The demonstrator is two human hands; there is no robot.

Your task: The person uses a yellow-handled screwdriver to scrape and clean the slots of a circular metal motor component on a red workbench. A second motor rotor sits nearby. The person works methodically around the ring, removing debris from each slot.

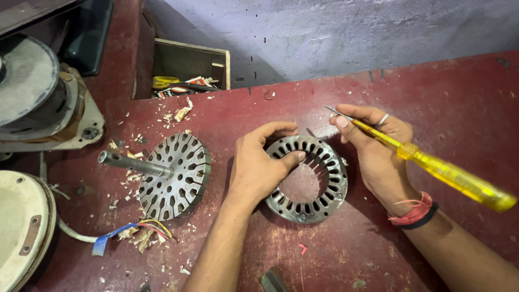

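Grey steel, slotted all round its inner edge, makes up the stator ring [319,181] that lies flat on the dark red workbench [459,108], and the left hand [259,162] is closed on its near-left rim, thumb hooked inside the bore and pressing on the teeth, fingers curled over the far edge. The right hand [376,146] rests against the ring's right side, closed around a yellow-handled screwdriver [432,167]; the thin metal shaft pokes out past the thumb and forefinger toward the upper left, its tip above the bench just beyond the ring's far rim and not touching any slot, while the translucent handle runs out to the lower right over the wrist. That wrist wears a red thread and a dark band, and a ring shows on one finger. Left of the left hand, near but apart, a round slotted rotor core [175,176] stands tilted on the bench with its steel shaft [132,164] pointing out toward the left. Below it lie a few coloured wires [143,227] amid pale wood shavings and scraps. At the left edge sits a cream round cover [21,227], partly out of view, and above it a winding machine [38,97] with a grey disc. Behind the bench, an open wooden box [189,67] holds yellow-handled tools.
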